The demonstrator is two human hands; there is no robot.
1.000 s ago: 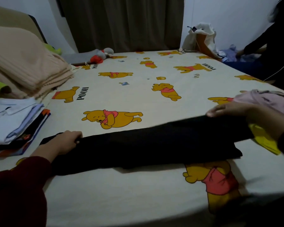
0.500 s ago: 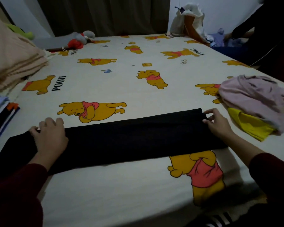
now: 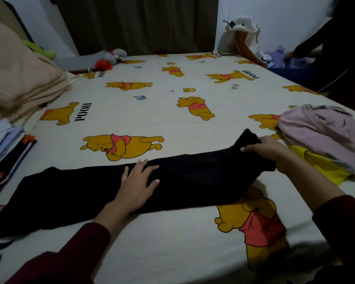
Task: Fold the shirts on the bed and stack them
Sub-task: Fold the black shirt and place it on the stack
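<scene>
Far left edge, mid-height: stack of folded shirts, beige blanket pile above it. Black shirt lies as a long narrow band across the lower-middle of the frame on the bed, long axis running left-low to right-high. Left hand sits flat on the band about mid-length, fingers spread and straight, pressing down; cloth runs out both ways from under it. Right hand at the band's right end, centre-right of frame, fingers curled over the cloth and pinching it, that end lifted off the sheet and bunched into a peak. Key relation: the held end is right of the left hand's pin point, so the fold likely goes right-to-left along the long axis, over the flat hand toward the free left end, with the right hand carrying. Right edge: unfolded pink shirt heaped over a yellow shirt, just beside the right hand, not yet done. Second person upper right.
</scene>
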